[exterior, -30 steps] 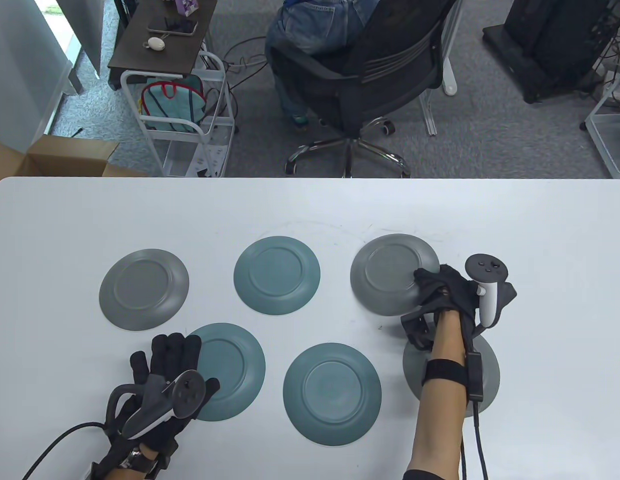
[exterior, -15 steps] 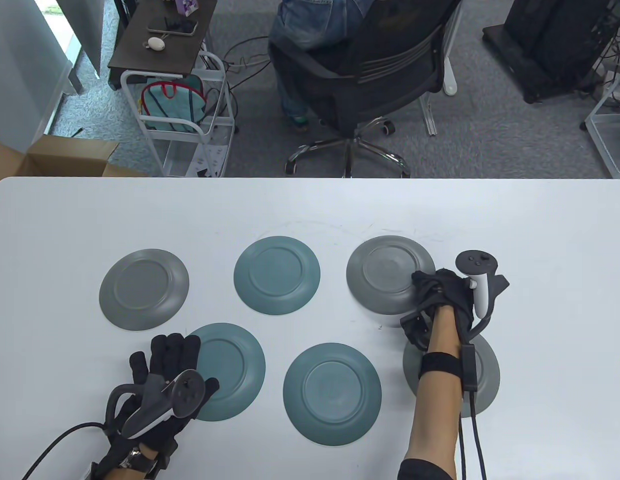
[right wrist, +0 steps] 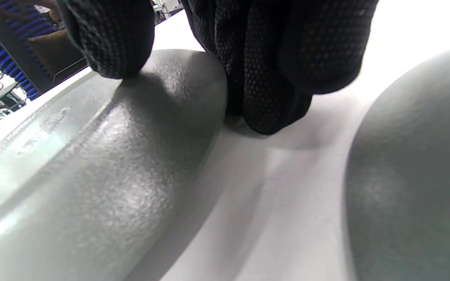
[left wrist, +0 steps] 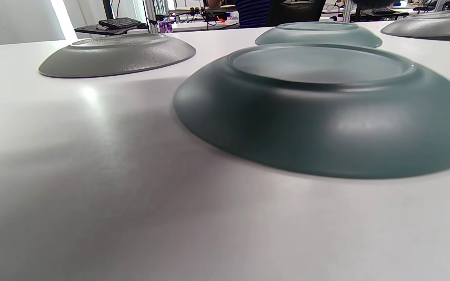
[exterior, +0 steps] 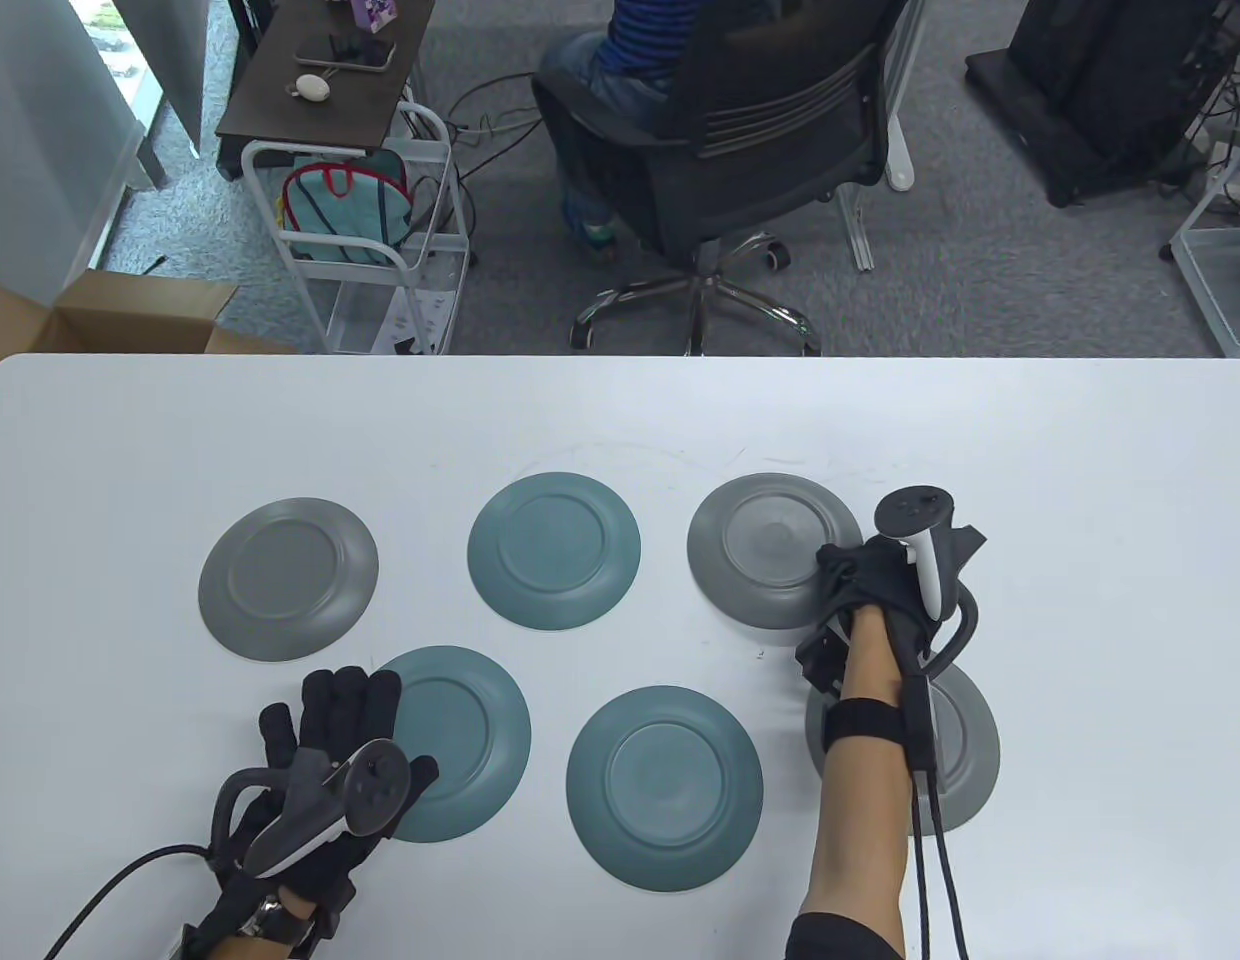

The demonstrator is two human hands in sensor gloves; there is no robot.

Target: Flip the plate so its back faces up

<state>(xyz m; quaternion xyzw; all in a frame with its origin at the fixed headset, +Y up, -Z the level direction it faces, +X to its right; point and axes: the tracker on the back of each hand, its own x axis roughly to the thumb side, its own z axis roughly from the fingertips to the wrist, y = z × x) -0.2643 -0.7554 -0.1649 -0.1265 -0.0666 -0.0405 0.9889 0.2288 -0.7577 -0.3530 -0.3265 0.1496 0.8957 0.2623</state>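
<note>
Several grey and teal plates lie back up on the white table (exterior: 1080, 450). My right hand (exterior: 860, 580) grips the right rim of the far right grey plate (exterior: 765, 545), which lies nearly flat. In the right wrist view the thumb (right wrist: 111, 39) presses on the plate's back (right wrist: 92, 164) and the fingers (right wrist: 272, 62) curl at its edge against the table. My left hand (exterior: 330, 740) lies flat, fingers spread, at the left edge of the near left teal plate (exterior: 460, 740), which fills the left wrist view (left wrist: 326, 109).
Other plates: grey at far left (exterior: 287, 578), teal at far middle (exterior: 553, 550), teal at near middle (exterior: 664, 786), grey at near right (exterior: 965, 745) under my right forearm. A person sits in an office chair (exterior: 740, 130) beyond the table's far edge.
My right hand has lowered the far right grey plate's raised right rim towards the table and shifted a little left. The left hand has not moved.
</note>
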